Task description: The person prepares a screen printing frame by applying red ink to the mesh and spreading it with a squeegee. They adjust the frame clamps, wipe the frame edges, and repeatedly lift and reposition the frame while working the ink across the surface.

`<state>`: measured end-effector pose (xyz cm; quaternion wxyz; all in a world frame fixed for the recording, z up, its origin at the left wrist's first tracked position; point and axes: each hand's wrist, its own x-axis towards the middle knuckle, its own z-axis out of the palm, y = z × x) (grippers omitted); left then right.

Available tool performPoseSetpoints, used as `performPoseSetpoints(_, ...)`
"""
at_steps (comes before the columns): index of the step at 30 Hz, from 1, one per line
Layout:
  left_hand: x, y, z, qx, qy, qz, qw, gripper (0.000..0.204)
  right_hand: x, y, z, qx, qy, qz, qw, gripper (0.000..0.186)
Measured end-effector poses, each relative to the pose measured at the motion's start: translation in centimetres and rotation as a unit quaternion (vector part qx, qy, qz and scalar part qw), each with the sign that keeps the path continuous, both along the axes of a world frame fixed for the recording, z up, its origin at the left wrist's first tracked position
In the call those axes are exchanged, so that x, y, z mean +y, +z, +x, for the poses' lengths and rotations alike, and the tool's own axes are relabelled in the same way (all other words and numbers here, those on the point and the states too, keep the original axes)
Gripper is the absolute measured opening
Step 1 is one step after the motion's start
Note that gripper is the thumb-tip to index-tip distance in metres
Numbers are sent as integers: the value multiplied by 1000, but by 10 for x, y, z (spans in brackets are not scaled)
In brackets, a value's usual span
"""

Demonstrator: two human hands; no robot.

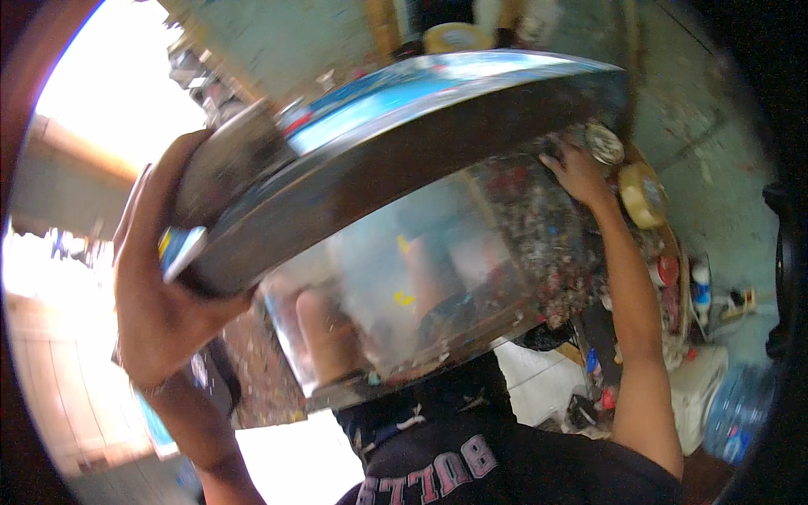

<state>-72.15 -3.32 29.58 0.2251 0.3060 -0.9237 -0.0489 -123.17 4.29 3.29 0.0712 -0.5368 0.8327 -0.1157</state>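
A long, dark-edged frame (362,172) with a glossy blue face is raised and tilted over the workbench, blurred by motion. My left hand (156,278) is closed around its left end, by a dull brown block (231,160); whether block and frame are joined I cannot tell. My right hand (582,177) is at the bench's far right, thumb apart from the fingers, below the frame's right end and beside a round tin (604,145). The fingertips are partly lost in blur. Under the frame lies a shiny, reflective sheet (370,278) with small yellow marks.
A paint-speckled bench surface (551,244) surrounds the sheet. Yellowish tape rolls stand at the right (641,195) and far side (457,38). A greenish wall (707,126) closes off the right. A blue water jug (741,412) and small bottles stand at the lower right.
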Motion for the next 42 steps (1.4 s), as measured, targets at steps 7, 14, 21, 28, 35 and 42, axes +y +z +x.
performPoseSetpoints(7,3,-10,-7,46,-94,-43,994,96,72,-22,99,35,133,81,987,84)
performPoseSetpoints(14,1,-17,-6,117,-140,-68,981,86,64,-32,111,50,137,96,985,88)
performPoseSetpoints(21,8,-18,-4,80,-107,-61,989,85,66,-36,124,25,130,88,987,89)
performPoseSetpoints(28,9,-15,-2,64,-91,-24,993,95,70,-34,129,33,139,84,986,91)
performPoseSetpoints(35,19,-11,-14,58,-37,41,997,99,66,-30,111,39,110,-118,986,77)
performPoseSetpoints(42,11,-17,2,48,-118,48,991,98,2,-27,-1,32,-28,-86,995,44)
